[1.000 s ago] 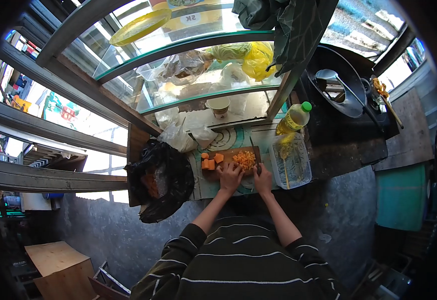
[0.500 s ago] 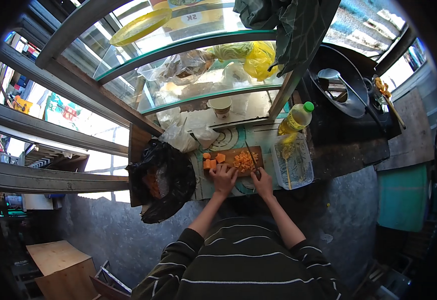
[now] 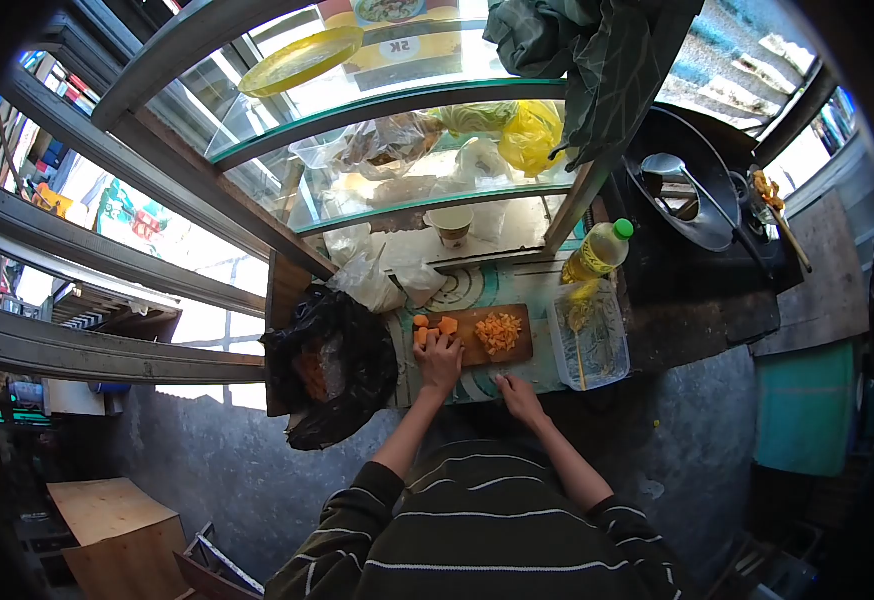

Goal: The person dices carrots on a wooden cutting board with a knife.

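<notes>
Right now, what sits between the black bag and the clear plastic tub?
Head view: wooden board with orange chunks and a diced pile, left hand at the chunks, right hand off the board's near edge.

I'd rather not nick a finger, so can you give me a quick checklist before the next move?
1. Chopping board lying on the table: ok.
2. Diced pile apart from the larger orange chunks: ok, bare board shows between them.
3. Left hand at the chunks: ok, its fingers reach them at the board's left end.
4. Right hand away from the left fingers: ok, it is near the table's front edge.
5. Knife accounted for: cannot tell, neither the blade nor the right hand's grip shows clearly.
6. Bottle closed: ok, the green cap is on.
</notes>
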Tool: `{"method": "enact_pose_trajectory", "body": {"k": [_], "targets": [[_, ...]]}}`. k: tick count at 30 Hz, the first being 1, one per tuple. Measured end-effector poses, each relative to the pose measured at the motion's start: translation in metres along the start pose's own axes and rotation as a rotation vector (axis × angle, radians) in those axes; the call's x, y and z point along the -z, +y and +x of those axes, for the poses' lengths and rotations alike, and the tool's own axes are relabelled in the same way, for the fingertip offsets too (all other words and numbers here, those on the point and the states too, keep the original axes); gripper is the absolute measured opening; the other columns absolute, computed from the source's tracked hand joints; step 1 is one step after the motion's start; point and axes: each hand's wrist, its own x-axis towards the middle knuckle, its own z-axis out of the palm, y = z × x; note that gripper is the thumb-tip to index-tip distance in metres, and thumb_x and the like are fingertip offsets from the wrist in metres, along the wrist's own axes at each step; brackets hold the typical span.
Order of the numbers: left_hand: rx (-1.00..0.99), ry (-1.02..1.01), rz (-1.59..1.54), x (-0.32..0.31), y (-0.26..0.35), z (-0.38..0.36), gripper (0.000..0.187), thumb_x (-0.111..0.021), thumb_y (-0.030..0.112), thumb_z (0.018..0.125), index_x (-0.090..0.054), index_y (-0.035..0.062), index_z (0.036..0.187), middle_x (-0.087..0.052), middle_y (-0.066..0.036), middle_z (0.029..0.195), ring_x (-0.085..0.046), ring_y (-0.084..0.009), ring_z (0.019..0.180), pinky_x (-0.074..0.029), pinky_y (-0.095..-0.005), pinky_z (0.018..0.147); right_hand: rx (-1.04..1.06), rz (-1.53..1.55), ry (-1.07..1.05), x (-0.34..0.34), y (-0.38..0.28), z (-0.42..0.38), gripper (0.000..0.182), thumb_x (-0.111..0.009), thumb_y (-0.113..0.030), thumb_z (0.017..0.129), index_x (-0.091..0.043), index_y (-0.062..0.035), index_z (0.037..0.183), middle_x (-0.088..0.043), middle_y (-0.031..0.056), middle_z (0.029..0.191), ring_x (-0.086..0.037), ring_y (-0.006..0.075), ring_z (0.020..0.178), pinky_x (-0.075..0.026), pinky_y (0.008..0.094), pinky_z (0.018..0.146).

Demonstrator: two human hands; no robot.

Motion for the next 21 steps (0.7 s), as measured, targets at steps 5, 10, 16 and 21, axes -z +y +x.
{"method": "enact_pose_trajectory", "body": {"k": [5,10,16,21], "targets": [[-0.03,-0.021,-0.113,-0.009,0.007,0.0,0.013,-0.061,0.015,0.073,-0.066,0.0122,0.084,-0.059,0.0,0.082,-0.048,-0.0197,0.09,-0.025,-0.0439,0.081,0.012,0.002,0.017,0.002,0.002,-0.001,0.045,-0.039,-0.038,0.089,-0.053,0.0042,0.083,-0.055,0.0178,0.069,-0.054,0.0299,0.064,-0.04,0.0371,0.061],[-0.04,0.058,-0.132,-0.002,0.01,0.001,0.012,-0.062,0.016,0.072,-0.066,0.0114,0.082,-0.059,-0.001,0.081,-0.049,-0.0192,0.088,-0.025,-0.0419,0.079,0.036,0.045,0.058,-0.001,0.008,-0.008,0.045,-0.039,-0.039,0.09,-0.054,0.0029,0.079,-0.051,0.0113,0.06,-0.05,0.0199,0.055,-0.039,0.0329,0.055],[0.01,0.043,-0.162,-0.001,0.011,-0.005,0.017,-0.064,0.023,0.07,-0.066,0.0111,0.082,-0.057,-0.002,0.085,-0.048,-0.0183,0.089,-0.024,-0.0405,0.079,0.008,0.139,0.016,-0.008,0.01,-0.012,0.05,-0.035,-0.041,0.091,-0.053,0.0011,0.072,-0.048,0.0065,0.056,-0.047,0.0151,0.052,-0.038,0.0308,0.051],[0.043,0.049,-0.109,-0.001,0.014,-0.006,0.019,-0.064,0.027,0.07,-0.066,0.0119,0.082,-0.057,-0.001,0.086,-0.048,-0.0186,0.089,-0.024,-0.0416,0.078,0.006,0.054,0.035,-0.008,0.003,-0.013,0.052,-0.032,-0.039,0.091,-0.053,0.0029,0.067,-0.05,0.0124,0.056,-0.05,0.0235,0.055,-0.039,0.0347,0.056]]}}
